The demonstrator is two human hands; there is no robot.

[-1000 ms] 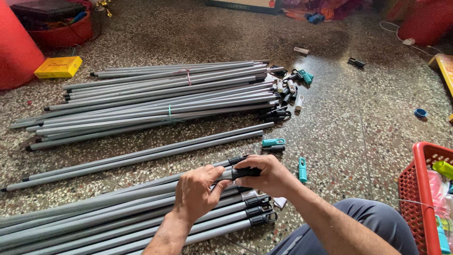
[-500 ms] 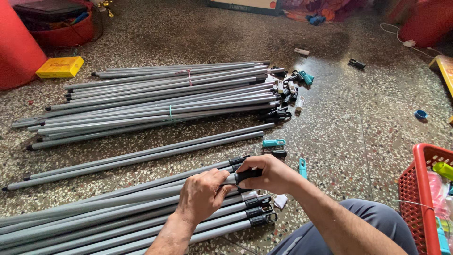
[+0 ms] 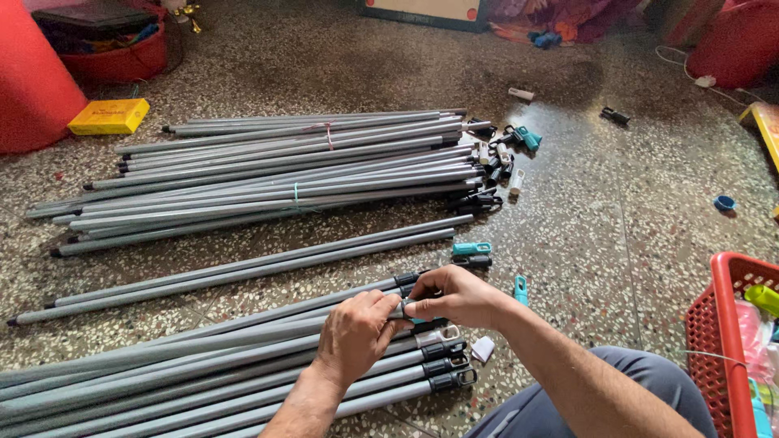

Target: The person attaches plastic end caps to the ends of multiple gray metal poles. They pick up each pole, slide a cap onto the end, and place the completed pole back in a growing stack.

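My left hand (image 3: 355, 332) wraps around a grey pole (image 3: 203, 345) near its end, over the near row of grey poles on the floor. My right hand (image 3: 458, 296) pinches the dark end cap (image 3: 408, 309) of that same pole. Poles beside it carry black and white hook caps (image 3: 448, 365) at their ends. Loose teal and black caps (image 3: 472, 254) lie just beyond my right hand. A teal cap (image 3: 520, 289) lies to its right.
A large bundle of grey poles (image 3: 284, 174) lies further back, with a pair of loose poles (image 3: 243, 268) between. More caps (image 3: 503, 154) sit at the bundle's right end. A red basket (image 3: 722, 324) stands at right, a red bin (image 3: 32, 81) and yellow box (image 3: 109, 116) at far left.
Both hands have stayed on the pole's end. My right hand's fingers have shifted slightly on the cap, and the view has tilted a little.
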